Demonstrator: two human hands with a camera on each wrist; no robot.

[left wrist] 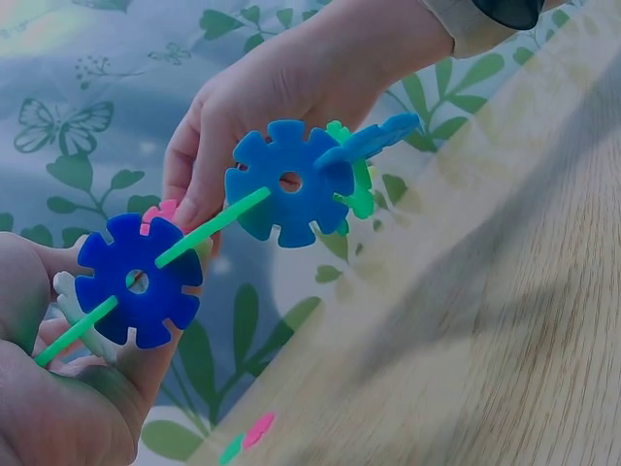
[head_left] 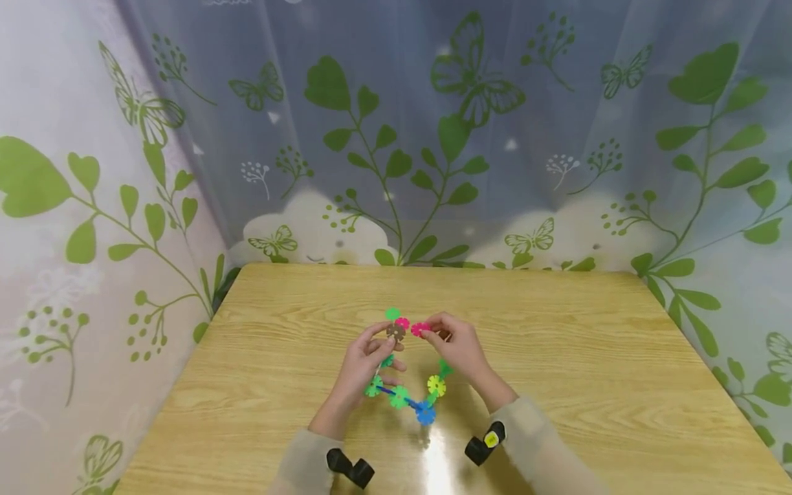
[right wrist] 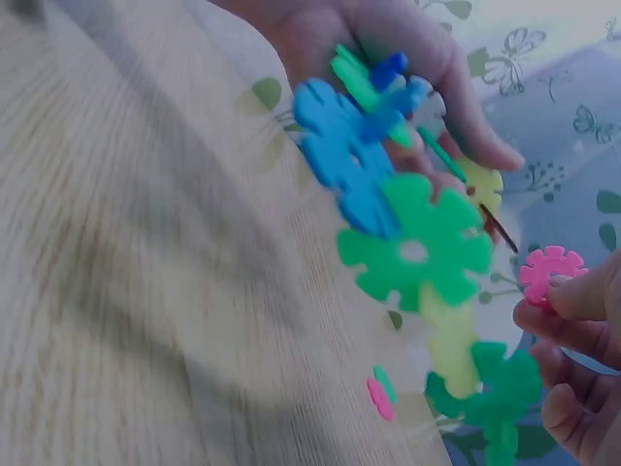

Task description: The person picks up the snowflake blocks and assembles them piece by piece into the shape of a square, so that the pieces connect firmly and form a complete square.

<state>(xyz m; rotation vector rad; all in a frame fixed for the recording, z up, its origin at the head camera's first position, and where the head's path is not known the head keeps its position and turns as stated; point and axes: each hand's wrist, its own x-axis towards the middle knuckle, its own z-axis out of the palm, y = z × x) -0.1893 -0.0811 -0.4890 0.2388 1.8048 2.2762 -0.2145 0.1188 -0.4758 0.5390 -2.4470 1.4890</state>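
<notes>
A chain of interlocking notched plastic discs, green, yellow and blue, with a blue disc (head_left: 425, 412) at its low point, hangs over the table between the hands. My left hand (head_left: 361, 357) pinches a brown disc (head_left: 396, 332) at the chain's left end, its other fingers spread behind the links. In the right wrist view that brown disc (right wrist: 499, 229) appears edge-on. My right hand (head_left: 456, 344) pinches a pink disc (head_left: 420, 330) between thumb and forefinger, a small gap from the brown one. Below the right hand, the chain's other end shows a dark green disc (right wrist: 485, 383).
A loose green disc (head_left: 392, 313) and a loose pink disc (head_left: 402, 322) lie together on the wooden table (head_left: 557, 330), beyond the hands. Patterned curtains (head_left: 396, 137) rise behind the table and at both sides. Each wrist wears a black device (head_left: 479, 450).
</notes>
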